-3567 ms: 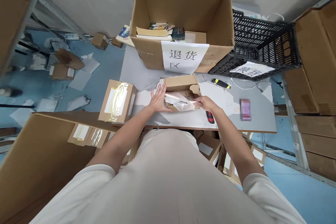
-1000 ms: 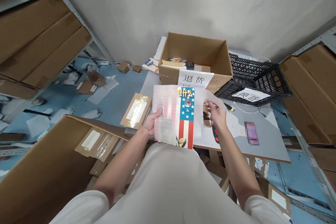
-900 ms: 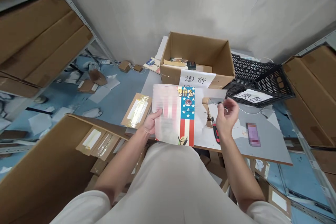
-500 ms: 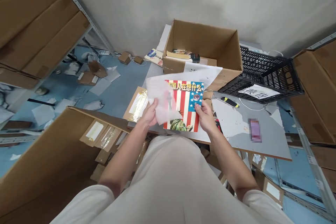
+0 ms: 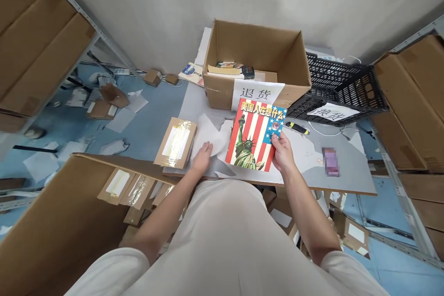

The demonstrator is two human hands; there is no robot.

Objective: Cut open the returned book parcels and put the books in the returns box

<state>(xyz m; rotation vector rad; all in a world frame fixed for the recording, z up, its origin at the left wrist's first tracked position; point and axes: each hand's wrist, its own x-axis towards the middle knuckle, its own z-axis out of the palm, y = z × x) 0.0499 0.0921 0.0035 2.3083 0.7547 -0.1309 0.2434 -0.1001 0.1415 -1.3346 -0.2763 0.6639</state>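
A book (image 5: pixel 251 138) with a red-and-white striped cover, a blue starred corner and a green statue is in my right hand (image 5: pixel 283 151). The thumb presses on its cover near the right edge, and the fingers go behind it. My left hand (image 5: pixel 201 159) is low at the table's front edge, its fingers closed on a thin white translucent sheet (image 5: pixel 207 132). That sheet lies spread on the tabletop. Just left of it is a taped cardboard parcel (image 5: pixel 176 142) with a white label.
Behind the book stands an open cardboard box (image 5: pixel 222 95) with books inside. A black plastic crate (image 5: pixel 360 88) is to its right, with a yellow-black cutter (image 5: pixel 297 128) nearby. A large carton (image 5: pixel 69 203) of parcels stands at lower left. Shelving flanks both sides.
My left hand has brought the white sheet off the book and down onto the table. My right hand has shifted the book slightly right, and its whole cover now shows.
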